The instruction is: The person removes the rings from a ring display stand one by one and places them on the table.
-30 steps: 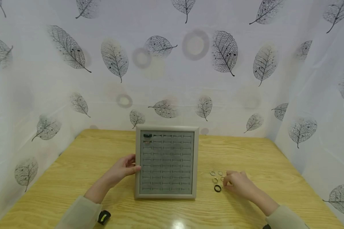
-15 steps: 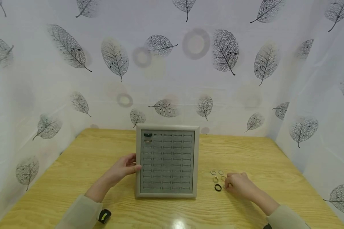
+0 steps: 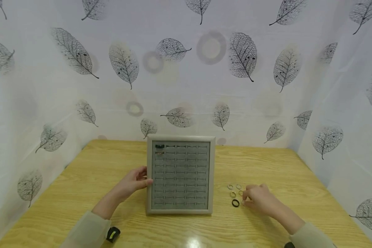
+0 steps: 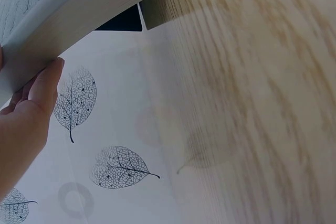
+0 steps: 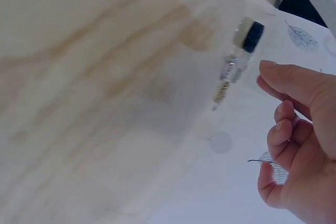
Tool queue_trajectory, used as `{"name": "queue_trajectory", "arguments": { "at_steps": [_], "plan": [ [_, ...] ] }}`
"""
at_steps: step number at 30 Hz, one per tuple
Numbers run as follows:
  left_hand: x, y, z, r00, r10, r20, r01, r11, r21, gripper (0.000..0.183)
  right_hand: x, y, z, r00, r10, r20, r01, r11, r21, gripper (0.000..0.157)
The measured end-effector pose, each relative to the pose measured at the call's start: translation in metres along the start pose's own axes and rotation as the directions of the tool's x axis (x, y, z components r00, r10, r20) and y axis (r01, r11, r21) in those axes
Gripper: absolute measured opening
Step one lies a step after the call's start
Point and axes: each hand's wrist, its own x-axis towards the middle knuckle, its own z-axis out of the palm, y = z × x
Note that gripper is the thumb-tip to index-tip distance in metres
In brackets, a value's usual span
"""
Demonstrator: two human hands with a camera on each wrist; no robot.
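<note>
A pale-framed ring display board with grey slotted padding stands upright on the table. My left hand grips its left edge, thumb on the front and fingers behind; in the left wrist view the fingers lie along the frame. A dark ring sits in the top left slot, with a thin gold ring below it. My right hand is low over the table, thumb and forefinger pinching what looks like a small pale ring, mostly hidden. Beside it lie a black ring and several silver and gold rings.
The wooden table is enclosed by a white leaf-print curtain at the back and sides. A black strap shows by the left sleeve. Right of the board lie a gold ring and a silver ring.
Very little differs. My right fingertips have shifted slightly beside the black ring, and my left hand keeps its grip on the board.
</note>
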Motion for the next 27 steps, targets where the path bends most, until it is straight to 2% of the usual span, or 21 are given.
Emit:
{"name": "queue_trajectory", "arguments": {
  "at_steps": [5,10,14,16,18,22,23,24,27],
  "plan": [
    [-0.001,0.001,0.000,1.000,0.002,-0.002,-0.002,1.000,0.001,0.065,0.006,-0.006,-0.009,0.990,-0.067,-0.125,0.051,0.991,-0.127,0.015],
    [-0.001,0.000,0.000,1.000,0.010,0.002,-0.010,1.000,0.006,0.064,0.012,-0.013,-0.017,0.953,-0.168,-0.251,0.134,0.980,-0.149,0.018],
    [-0.001,-0.001,0.001,1.000,0.020,0.015,-0.020,1.000,0.001,0.063,0.021,-0.020,-0.022,0.895,-0.268,-0.356,0.227,0.962,-0.153,0.023],
    [-0.001,-0.001,0.001,1.000,0.023,0.016,-0.023,1.000,-0.001,0.063,0.026,-0.023,-0.024,0.858,-0.319,-0.403,0.285,0.948,-0.144,0.021],
    [-0.001,-0.002,0.001,1.000,0.027,0.015,-0.027,1.000,-0.002,0.063,0.033,-0.028,-0.026,0.814,-0.370,-0.447,0.341,0.929,-0.146,0.008],
    [-0.001,0.000,0.002,0.999,0.030,0.012,-0.030,1.000,0.000,0.063,0.045,-0.037,-0.030,0.733,-0.440,-0.519,0.419,0.893,-0.165,0.018],
    [-0.001,0.000,0.002,0.999,0.031,0.012,-0.031,1.000,0.001,0.063,0.048,-0.039,-0.030,0.723,-0.447,-0.527,0.428,0.888,-0.166,0.021],
    [-0.001,0.000,0.002,0.999,0.031,0.012,-0.031,1.000,0.003,0.063,0.051,-0.042,-0.031,0.719,-0.449,-0.530,0.434,0.886,-0.163,0.017],
    [-0.002,-0.001,0.001,1.000,0.028,0.007,-0.028,1.000,0.013,0.063,0.059,-0.050,-0.034,0.719,-0.456,-0.524,0.453,0.880,-0.143,0.013]
  ]
}}
